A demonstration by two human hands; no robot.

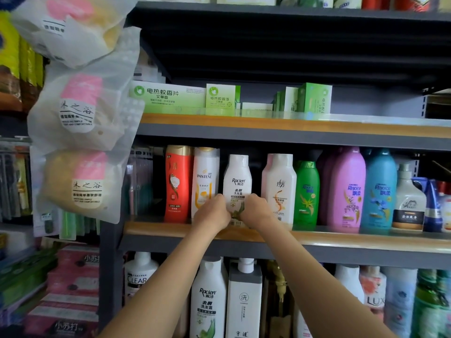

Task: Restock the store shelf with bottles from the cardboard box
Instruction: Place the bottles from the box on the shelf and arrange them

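A: Head view puts our left hand (212, 212) and right hand (256, 211) on either side of the white Raclen bottle (237, 184), fingers curled round its lower half.

B: So we grip it with both. Where does it stand?

A: Upright on the middle shelf (341, 236), just behind the wooden front lip, in a gap of its own.

B: And what hems us in?

A: The Pantene bottle (205, 181) close on the left, with a red bottle (177, 184) beyond it; a white bottle with orange print (280, 189) on the right, then a green bottle (306, 193). Green boxes (168, 96) sit on the shelf above, and bagged sponges (80, 111) hang at the left.
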